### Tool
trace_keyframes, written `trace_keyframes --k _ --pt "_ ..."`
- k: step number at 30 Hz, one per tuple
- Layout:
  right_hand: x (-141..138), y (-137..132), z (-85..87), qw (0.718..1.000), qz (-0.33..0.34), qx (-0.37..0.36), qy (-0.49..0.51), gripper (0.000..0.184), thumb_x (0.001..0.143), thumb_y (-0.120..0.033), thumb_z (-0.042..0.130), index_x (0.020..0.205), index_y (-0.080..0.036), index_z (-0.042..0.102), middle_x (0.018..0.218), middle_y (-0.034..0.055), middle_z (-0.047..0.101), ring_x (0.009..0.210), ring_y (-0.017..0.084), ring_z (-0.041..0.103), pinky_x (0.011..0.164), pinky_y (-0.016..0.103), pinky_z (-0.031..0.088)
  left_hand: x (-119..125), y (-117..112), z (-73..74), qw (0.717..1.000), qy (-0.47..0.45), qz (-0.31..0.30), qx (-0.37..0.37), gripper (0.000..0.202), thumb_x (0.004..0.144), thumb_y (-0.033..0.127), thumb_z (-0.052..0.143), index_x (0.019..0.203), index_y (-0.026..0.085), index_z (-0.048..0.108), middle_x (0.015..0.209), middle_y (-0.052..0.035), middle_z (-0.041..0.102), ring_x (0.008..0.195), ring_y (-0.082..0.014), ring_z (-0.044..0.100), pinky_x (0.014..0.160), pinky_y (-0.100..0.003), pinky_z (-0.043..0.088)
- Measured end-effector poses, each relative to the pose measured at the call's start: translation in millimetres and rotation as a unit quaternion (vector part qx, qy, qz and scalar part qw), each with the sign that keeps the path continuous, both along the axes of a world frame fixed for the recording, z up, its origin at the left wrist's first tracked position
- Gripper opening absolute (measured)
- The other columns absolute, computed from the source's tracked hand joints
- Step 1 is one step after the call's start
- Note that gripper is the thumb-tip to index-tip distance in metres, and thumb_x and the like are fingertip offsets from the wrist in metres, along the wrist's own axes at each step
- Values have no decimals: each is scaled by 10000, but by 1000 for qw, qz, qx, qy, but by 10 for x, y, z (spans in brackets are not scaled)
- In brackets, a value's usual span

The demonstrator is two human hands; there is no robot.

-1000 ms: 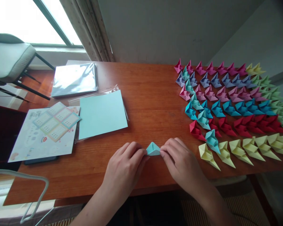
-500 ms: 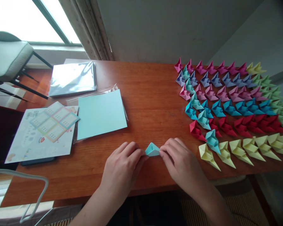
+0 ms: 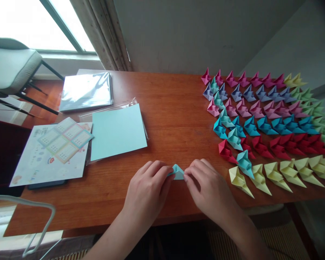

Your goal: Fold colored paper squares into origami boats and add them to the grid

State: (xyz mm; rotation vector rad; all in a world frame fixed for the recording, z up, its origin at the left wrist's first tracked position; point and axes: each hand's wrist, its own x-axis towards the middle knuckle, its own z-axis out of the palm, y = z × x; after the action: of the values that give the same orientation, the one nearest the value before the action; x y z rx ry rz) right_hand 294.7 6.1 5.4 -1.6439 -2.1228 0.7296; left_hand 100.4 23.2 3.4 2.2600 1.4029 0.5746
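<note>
I pinch the fold (image 3: 177,172) with left hand (image 3: 148,189) and right hand (image 3: 208,189) fingers, left of the cranes (image 3: 262,119).

The folded paper piece (image 3: 177,172) sits on the surface (image 3: 173,108) near its front edge, between my left grip (image 3: 147,189) and my right grip (image 3: 208,187), touching both. Rows of folded figures (image 3: 265,126) lie to the right, reaching back towards the far edge. To the left lies a flat sheet (image 3: 117,130), with a printed sheet (image 3: 52,150) further left and a wrapped stack (image 3: 86,90) behind both.
</note>
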Motion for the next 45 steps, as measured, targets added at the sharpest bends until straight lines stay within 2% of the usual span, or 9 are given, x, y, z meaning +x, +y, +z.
trace_keyframes --k 8,14,17,25,31,45 --pt "-25 39 -64 999 -35 20 5 193 982 -222 566 790 -202 568 827 25 600 825 201 539 759 334 393 66 -21 -70 999 5 20 50 103 974 166 559 973 200 656 922 -19 686 820 -188 616 732 -313 486" --pt "-50 32 -101 997 -71 35 15 160 973 -229 587 815 -204 595 829 25 614 831 199 561 773 328 411 90 -39 -85 998 21 23 62 160 936 106 592 1058 186 657 971 -34 654 837 -191 590 741 -318 489" --pt "-65 45 -98 996 -77 36 12 140 962 -231 602 824 -208 598 828 20 617 830 198 566 782 328 419 87 -51 -73 997 33 24 68 165 932 103 588 1043 190 674 957 -40 635 829 -195 577 736 -325 491" --pt "-108 153 -99 997 -64 28 15 119 935 -199 630 819 -214 608 839 13 632 841 196 572 784 328 432 76 -25 -63 997 27 32 67 182 942 128 584 1045 229 694 942 -25 650 826 -189 573 727 -322 488" --pt "-99 220 -73 999 -38 16 29 125 939 -181 620 820 -217 608 855 12 640 853 193 575 779 324 434 69 -16 -64 998 24 24 57 185 948 125 563 1042 216 694 939 -31 656 821 -190 577 724 -323 490" --pt "-84 271 -29 999 -47 -8 -2 120 914 -202 674 805 -233 635 838 -2 669 838 188 604 750 309 427 85 -7 -56 997 40 27 59 148 960 170 576 1023 209 704 944 -36 674 826 -201 590 735 -343 498"
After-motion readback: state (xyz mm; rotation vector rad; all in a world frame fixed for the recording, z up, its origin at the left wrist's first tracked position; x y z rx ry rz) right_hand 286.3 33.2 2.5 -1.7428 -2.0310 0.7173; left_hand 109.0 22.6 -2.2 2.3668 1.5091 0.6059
